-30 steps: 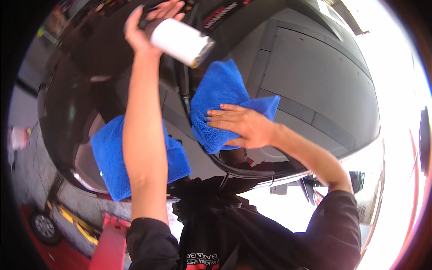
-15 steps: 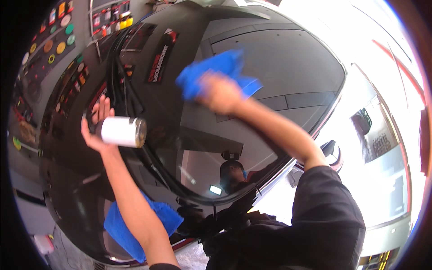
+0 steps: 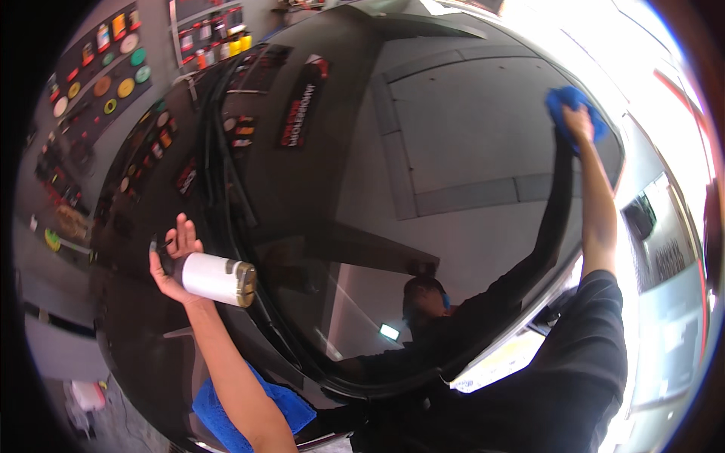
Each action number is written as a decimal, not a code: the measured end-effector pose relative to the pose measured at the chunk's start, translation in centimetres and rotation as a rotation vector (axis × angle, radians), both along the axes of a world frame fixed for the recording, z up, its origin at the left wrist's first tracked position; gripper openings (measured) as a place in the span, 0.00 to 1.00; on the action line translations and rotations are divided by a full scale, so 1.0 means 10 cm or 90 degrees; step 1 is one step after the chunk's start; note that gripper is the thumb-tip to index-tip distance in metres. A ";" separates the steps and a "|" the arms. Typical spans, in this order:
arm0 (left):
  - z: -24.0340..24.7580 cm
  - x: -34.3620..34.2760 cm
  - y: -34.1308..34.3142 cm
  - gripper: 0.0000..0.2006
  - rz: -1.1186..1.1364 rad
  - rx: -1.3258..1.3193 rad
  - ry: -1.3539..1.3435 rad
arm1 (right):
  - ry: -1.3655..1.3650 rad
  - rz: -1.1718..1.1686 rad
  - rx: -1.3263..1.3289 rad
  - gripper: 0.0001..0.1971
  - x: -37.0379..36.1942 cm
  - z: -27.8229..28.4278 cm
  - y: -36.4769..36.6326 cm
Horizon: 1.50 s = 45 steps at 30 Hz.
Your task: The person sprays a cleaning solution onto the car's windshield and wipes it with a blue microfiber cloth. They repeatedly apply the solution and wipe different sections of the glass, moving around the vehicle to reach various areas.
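1. Blue cloth (image 3: pixel 559 102): bunched in the right hand's (image 3: pixel 579 123) fingers, against the windscreen (image 3: pixel 461 128); spreading it flatter should wipe evenly.
2. Left hand's (image 3: pixel 175 283) fingers hold a white-labelled bottle (image 3: pixel 215 279); best keep it raised.
3. Right of those fingers, a wiper (image 3: pixel 240 195) could obstruct; behind them, a second cloth (image 3: pixel 291 408) lies under the forearm (image 3: pixel 243 389).

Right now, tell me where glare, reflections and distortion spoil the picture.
Head view: white glare washes out the background beyond the right hand; head view: the dark windshield carries a person's reflection; head view: fisheye distortion bows straight edges, and the picture's corners go black.
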<state>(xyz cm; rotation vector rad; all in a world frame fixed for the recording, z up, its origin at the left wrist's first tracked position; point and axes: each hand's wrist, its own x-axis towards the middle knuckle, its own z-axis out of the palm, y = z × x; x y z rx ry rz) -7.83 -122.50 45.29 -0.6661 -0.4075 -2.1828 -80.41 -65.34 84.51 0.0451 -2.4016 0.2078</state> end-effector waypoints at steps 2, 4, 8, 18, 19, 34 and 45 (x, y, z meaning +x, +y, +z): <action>0.15 0.29 0.05 0.32 0.032 0.030 -0.054 | -0.095 -0.115 -0.015 0.42 -0.26 -0.25 -0.77; 0.21 0.38 0.06 0.33 0.054 0.041 -0.084 | -0.100 -0.024 -0.040 0.40 -0.41 -0.35 -1.58; 0.24 0.33 0.08 0.32 0.057 0.046 -0.139 | -0.100 0.248 0.096 0.33 -0.25 -0.66 -3.58; 0.38 0.34 0.09 0.29 0.046 -0.033 -0.195 | -0.376 0.958 0.321 0.35 4.19 -2.92 -6.52; 0.32 0.50 0.11 0.29 0.070 -0.023 -0.208 | -0.606 1.057 0.160 0.33 4.49 -2.96 -6.37; 1.36 0.55 0.36 0.35 0.108 -0.144 0.108 | 0.167 1.054 -0.094 0.29 4.74 -1.68 -3.49; 2.01 2.52 1.81 0.34 0.379 -0.189 -0.258 | -0.308 1.100 -0.085 0.19 6.04 -1.78 -1.86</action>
